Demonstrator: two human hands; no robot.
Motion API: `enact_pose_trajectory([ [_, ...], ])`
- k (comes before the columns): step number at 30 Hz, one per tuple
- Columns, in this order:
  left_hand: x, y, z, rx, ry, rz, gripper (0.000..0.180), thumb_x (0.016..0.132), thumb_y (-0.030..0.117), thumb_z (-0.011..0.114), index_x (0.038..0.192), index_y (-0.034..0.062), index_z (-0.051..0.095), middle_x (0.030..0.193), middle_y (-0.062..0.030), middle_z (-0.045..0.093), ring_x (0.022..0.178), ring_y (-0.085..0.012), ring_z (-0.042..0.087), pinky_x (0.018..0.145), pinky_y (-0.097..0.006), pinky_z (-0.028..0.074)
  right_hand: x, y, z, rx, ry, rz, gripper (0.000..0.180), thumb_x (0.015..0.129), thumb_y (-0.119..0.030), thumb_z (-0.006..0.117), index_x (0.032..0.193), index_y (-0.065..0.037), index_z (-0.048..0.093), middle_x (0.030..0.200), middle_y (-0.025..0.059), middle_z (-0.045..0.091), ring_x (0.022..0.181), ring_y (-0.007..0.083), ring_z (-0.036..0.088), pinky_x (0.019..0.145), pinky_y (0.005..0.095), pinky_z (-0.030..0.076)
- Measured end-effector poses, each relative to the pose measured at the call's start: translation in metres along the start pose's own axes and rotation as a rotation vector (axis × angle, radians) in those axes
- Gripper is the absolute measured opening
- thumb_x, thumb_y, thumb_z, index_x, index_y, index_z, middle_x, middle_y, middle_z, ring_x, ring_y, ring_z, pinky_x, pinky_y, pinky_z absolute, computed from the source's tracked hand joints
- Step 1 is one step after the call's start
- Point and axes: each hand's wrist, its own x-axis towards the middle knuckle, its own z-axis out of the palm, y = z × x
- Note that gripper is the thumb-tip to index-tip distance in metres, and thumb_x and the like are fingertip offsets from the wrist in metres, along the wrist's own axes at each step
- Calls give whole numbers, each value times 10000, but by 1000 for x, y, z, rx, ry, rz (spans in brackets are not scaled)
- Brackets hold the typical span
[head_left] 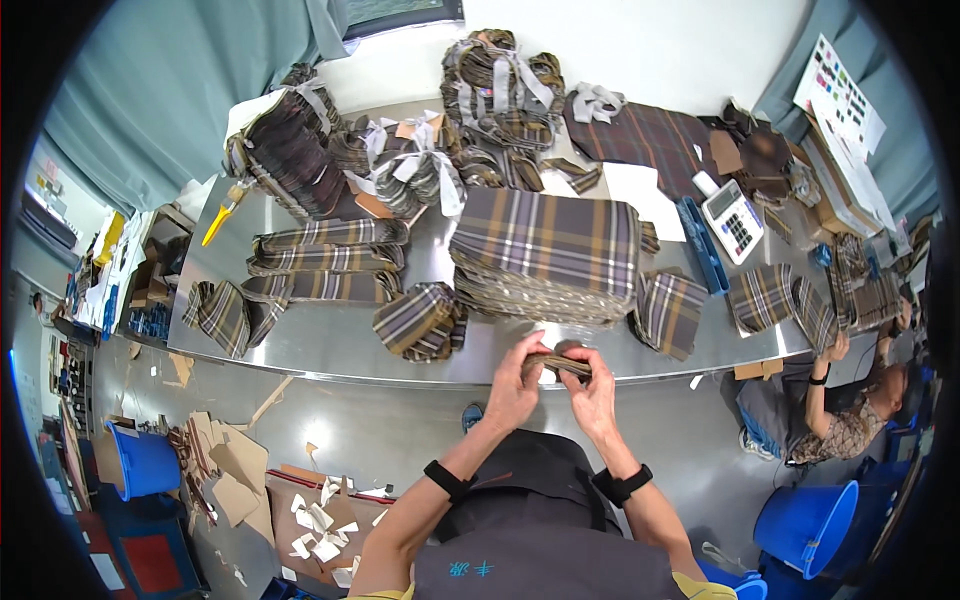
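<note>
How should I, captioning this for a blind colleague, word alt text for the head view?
The wearer's left hand and right hand together hold a small cloth stack by the edge of a metal table. Beyond it lies a large plaid stack, with a white calculator to the right; another person is at far right.

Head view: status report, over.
Left hand, right hand gripping small plaid fabric stack. Larger plaid fabric stack just beyond on metal table. Nothing blocking either.
</note>
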Motion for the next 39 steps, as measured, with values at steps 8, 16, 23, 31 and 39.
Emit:
enact_pose_trajectory([
  [8, 2, 55, -87, 22, -138, -109, 524, 891, -59, 544, 1378, 97, 428, 1039, -123, 629, 961, -206, 620, 831, -317, 491, -15, -47, 16, 305, -164, 279, 202, 880, 8, 638, 1066, 9, 557, 886, 52, 664, 779, 89, 612, 689, 229, 522],
  [16, 41, 54, -203, 62, -4, -167, 530, 842, -79, 606, 1343, 44, 484, 1018, -78, 673, 909, -117, 610, 793, -261, 491, 8, -88, 106, 435, -509, 517, 250, 921, -139, 630, 1040, 40, 500, 830, 147, 632, 667, 218, 696, 527, 272, 576],
  [23, 70, 1, -225, 551, 58, 189, 490, 868, 28, 606, 1342, 15, 482, 942, -204, 668, 882, -333, 651, 834, -377, 496, 49, -49, 174, 158, -502, 421, 311, 965, -235, 545, 839, 48, 517, 633, 132, 623, 484, 187, 633, 419, 313, 520],
  [31, 55, 40, -207, 861, 28, 339, 477, 940, 207, 612, 1333, -31, 485, 1250, -247, 552, 1116, -394, 544, 913, -435, 464, -11, -51, 100, 147, -298, 373, 359, 978, -304, 517, 795, 4, 509, 690, 44, 612, 498, 138, 575, 493, 304, 484],
  [39, 30, 85, -160, 655, 23, 536, 387, 944, 177, 616, 1270, -22, 549, 1108, -167, 597, 797, -255, 594, 691, -380, 495, -136, -2, 8, 361, 120, 779, 313, 981, -279, 527, 1064, 15, 598, 898, 60, 680, 668, 98, 630, 632, 245, 560],
])
